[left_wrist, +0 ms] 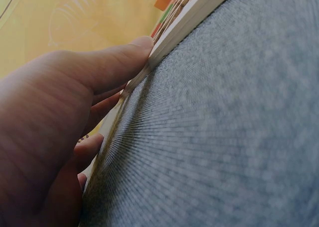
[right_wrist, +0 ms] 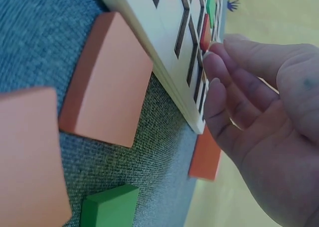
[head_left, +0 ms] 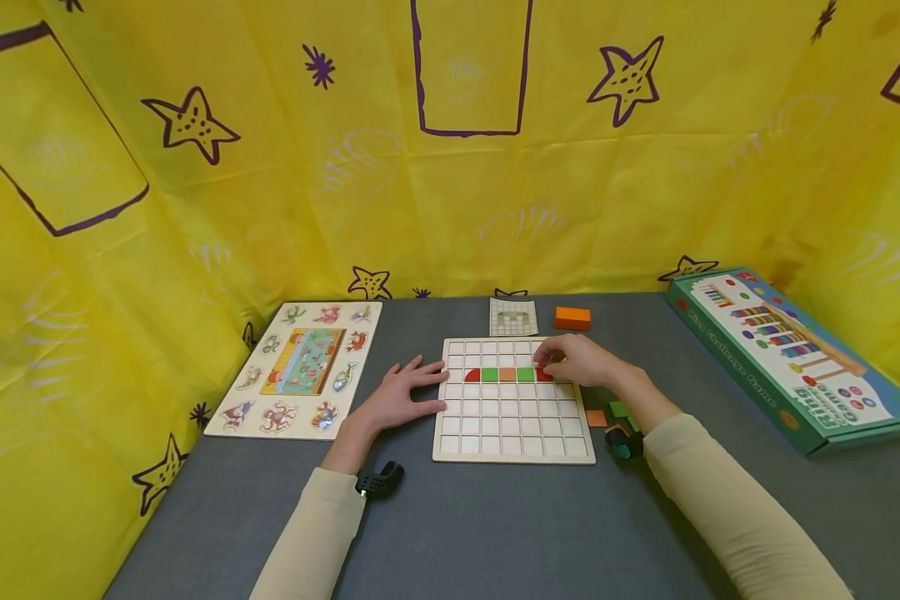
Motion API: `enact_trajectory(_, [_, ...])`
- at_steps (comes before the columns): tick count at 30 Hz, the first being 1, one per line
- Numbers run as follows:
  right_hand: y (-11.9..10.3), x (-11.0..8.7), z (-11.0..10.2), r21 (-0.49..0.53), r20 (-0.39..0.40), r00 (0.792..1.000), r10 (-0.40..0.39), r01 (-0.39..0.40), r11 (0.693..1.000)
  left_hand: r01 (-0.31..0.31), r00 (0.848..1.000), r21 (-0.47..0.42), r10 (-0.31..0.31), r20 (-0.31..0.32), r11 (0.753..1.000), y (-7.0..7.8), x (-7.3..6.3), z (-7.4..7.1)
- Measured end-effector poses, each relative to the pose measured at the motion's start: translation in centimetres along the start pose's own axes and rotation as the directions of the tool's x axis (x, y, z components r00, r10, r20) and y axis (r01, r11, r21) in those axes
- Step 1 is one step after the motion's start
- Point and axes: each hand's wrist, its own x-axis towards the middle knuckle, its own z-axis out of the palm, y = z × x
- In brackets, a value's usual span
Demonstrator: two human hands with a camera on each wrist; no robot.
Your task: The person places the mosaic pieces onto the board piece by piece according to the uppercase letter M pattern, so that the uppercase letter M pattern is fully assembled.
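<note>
while my spread left hand point(head_left: 401, 397) braces the grid board point(head_left: 513, 427) at nine o'clock, i should square the red tile point(head_left: 543, 376) at two; whether my right hand point(head_left: 583, 362) pinches it, i can't tell.

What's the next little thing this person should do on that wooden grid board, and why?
I'd probably have the right hand gently press flat the red piece beneath it. The hand is right at that piece, and I can't tell whether it is fully seated. The left hand already touches the edge of the board, so it could steady it.
</note>
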Motion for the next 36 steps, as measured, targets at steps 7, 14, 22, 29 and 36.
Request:
enact_trajectory(7, [0.4,0.1,0.3,-0.034,-0.004,1.0,-0.026,0.026,0.999,0.001,1.0,0.0,-0.001,0.006,1.0,0.0,0.1,0.0])
enact_trajectory(14, [0.4,-0.1,0.2,-0.039,-0.011,0.996,-0.083,0.083,0.996,0.004,1.0,-0.002,-0.004,0.007,1.0,0.1,0.0,-0.1])
enact_trajectory(22, [0.5,-0.6,-0.3,0.017,-0.019,0.998,-0.062,0.062,0.998,0.005,1.0,-0.001,-0.005,0.012,1.0,0.0,-0.1,0.0])
enact_trajectory(29, [0.6,-1.3,-0.7,0.023,-0.022,0.999,-0.032,0.033,0.999,0.008,1.0,-0.007,-0.008,0.012,1.0,0.0,-0.1,0.1])
enact_trajectory(36, [0.9,-2.4,-1.6,0.004,-0.034,0.999,-0.038,0.038,0.999,0.015,1.0,0.002,-0.015,0.008,1.0,-0.1,0.1,0.0])
